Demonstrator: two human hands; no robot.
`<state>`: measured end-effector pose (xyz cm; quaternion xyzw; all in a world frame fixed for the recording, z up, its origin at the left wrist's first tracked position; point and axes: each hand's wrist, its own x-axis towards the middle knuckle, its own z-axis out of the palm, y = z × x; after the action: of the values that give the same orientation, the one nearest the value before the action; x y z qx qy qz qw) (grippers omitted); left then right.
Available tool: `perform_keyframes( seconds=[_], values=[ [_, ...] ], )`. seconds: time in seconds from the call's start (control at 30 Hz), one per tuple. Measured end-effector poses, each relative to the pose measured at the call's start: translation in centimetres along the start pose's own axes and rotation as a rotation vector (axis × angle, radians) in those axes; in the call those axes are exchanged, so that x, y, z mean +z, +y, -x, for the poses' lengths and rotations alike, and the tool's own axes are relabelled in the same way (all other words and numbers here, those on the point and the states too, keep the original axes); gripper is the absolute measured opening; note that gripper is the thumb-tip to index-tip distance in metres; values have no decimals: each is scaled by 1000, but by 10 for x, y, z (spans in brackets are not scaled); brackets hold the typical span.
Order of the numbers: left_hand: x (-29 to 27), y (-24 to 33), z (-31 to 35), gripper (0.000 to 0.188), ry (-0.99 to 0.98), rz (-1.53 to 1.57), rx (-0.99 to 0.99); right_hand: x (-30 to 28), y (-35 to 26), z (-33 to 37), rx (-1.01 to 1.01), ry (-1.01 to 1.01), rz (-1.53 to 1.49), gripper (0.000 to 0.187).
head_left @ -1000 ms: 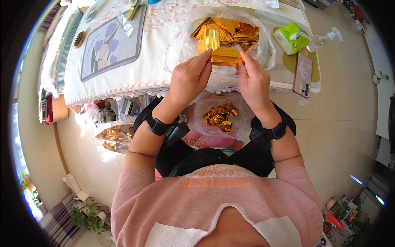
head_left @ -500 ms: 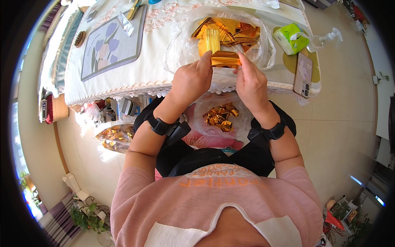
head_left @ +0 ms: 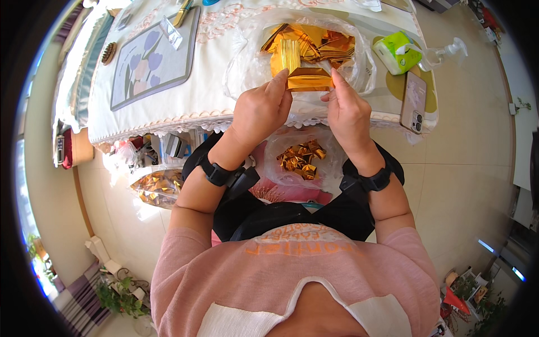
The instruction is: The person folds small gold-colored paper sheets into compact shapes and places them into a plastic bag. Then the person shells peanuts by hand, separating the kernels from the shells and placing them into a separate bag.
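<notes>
A piece of folded gold foil paper (head_left: 310,83) stretches between my two hands at the table's near edge. Its left end is pinched by my left hand (head_left: 261,109), thumb and forefinger closed on it. At the other end, my right hand (head_left: 348,109) grips the foil's edge between thumb and finger. Just beyond lies a clear plastic bag (head_left: 241,62) spread open, with a stack of flat and pleated gold foil sheets (head_left: 317,42) in it. Below, between my legs, another clear bag (head_left: 325,177) contains several folded gold foil pieces (head_left: 303,158).
At the right of the cloth-covered table (head_left: 213,101) are a green tissue pack (head_left: 397,52), a clear pump bottle (head_left: 443,53) and a phone (head_left: 414,101). A grey flowered mat (head_left: 168,67) and a brush (head_left: 109,54) lie left. A filled bag of gold pieces (head_left: 157,188) rests lower left.
My right hand has shifted slightly to the right, and the gold foil between my hands now shows wider and straighter. My left hand has barely moved.
</notes>
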<state>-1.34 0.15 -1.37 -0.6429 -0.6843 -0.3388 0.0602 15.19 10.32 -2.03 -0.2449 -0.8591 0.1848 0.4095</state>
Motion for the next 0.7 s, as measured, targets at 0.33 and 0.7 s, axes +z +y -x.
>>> perform_keyframes(
  seconds=[0.33, 0.7],
  values=[
    [0, 0, 3, 26, -121, 49, -62, 5, -8, 4, 21, -11, -61, 35],
    [0, 2, 4, 25, -116, 84, -49, 3, -7, 3, 38, -51, -27, 35]
  ],
)
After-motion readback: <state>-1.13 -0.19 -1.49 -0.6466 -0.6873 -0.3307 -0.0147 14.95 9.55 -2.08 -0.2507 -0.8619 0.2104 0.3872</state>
